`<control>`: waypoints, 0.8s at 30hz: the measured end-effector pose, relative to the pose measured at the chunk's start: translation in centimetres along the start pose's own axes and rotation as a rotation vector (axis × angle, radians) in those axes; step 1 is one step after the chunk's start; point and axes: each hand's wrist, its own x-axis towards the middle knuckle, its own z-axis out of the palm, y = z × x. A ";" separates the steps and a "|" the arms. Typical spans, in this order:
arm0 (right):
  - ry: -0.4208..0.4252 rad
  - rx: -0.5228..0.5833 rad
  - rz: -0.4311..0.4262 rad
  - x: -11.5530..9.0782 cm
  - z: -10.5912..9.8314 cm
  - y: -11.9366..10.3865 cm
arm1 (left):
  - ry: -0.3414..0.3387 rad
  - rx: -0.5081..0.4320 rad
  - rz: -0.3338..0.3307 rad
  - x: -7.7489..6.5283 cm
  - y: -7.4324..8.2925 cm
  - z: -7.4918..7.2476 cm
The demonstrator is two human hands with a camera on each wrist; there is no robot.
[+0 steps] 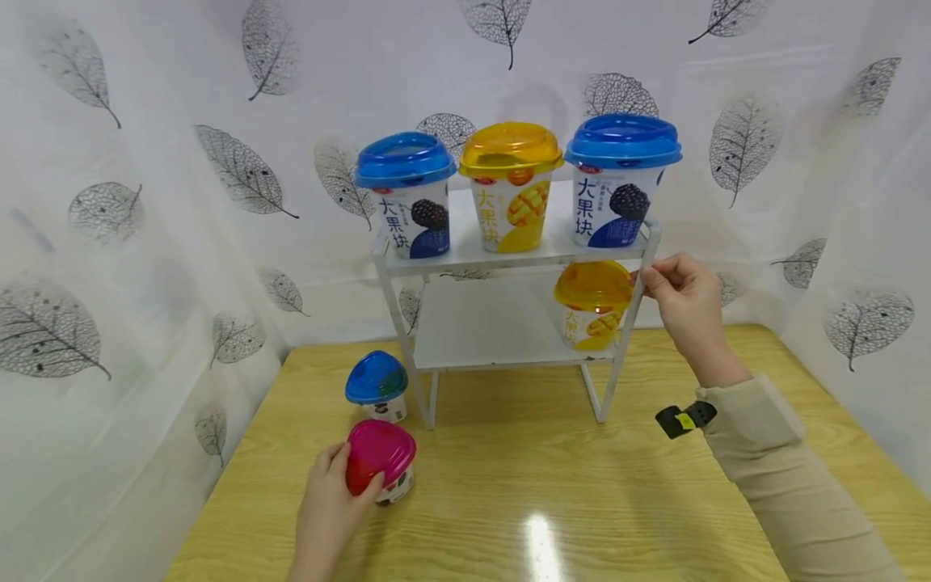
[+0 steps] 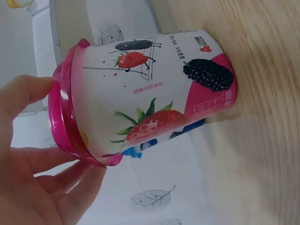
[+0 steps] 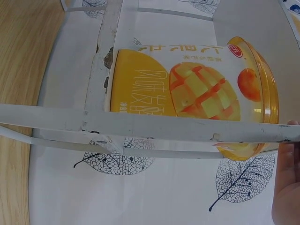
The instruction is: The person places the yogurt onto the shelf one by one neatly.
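My left hand [image 1: 330,493] grips a yogurt cup by its pink lid [image 1: 381,453]. In the left wrist view the white cup [image 2: 154,93] carries strawberry and blackberry pictures, and its base is at the wooden table. A blue-lidded cup [image 1: 376,385] stands just behind it. My right hand [image 1: 687,303] is at the right post of a white two-tier rack [image 1: 494,323], thumb on the near side and a fingertip past the post. Beside that fingertip, a yellow-lidded mango cup [image 1: 592,307] stands on the lower shelf; the right wrist view shows this mango cup [image 3: 187,89] behind the post.
On the rack's top shelf stand a left blue-lidded cup [image 1: 407,194], a yellow-lidded cup [image 1: 511,186] and a right blue-lidded cup [image 1: 621,182]. The wooden table [image 1: 509,477] holds the rack. A white leaf-patterned curtain [image 1: 182,242] encloses the back and sides.
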 end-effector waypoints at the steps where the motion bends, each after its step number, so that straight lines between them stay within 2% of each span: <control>1: 0.003 -0.020 0.003 0.0 -0.1 0.0 | 0.016 0.016 0.003 -0.2 0.1 0.0; 3: 0.007 -0.034 0.002 0.0 -0.1 0.1 | 0.035 0.035 -0.010 -0.4 0.4 0.1; 6: 0.007 -0.032 0.003 0.0 -0.1 0.2 | 0.035 -0.008 -0.055 -0.5 0.6 0.4; 8: 0.004 -0.014 0.004 0.0 -0.1 0.1 | 0.029 -0.081 -0.073 -0.4 0.4 0.5; 11: 0.006 0.003 0.005 0.0 -0.1 0.1 | 0.015 -0.214 -0.042 0.2 -0.3 0.5; 14: 0.014 0.012 0.003 0.1 -0.1 0.2 | -0.054 -0.357 0.023 1.1 -1.4 0.3; 19: 0.015 0.022 0.006 0.1 0.0 0.2 | -0.228 -0.584 0.078 2.0 -3.2 0.2; 22: 0.009 0.015 0.007 0.1 0.0 0.2 | -0.268 -0.642 0.092 2.1 -3.6 0.2; 24: 0.009 0.016 0.004 0.1 0.0 0.2 | -0.257 -0.630 0.107 2.1 -3.6 0.3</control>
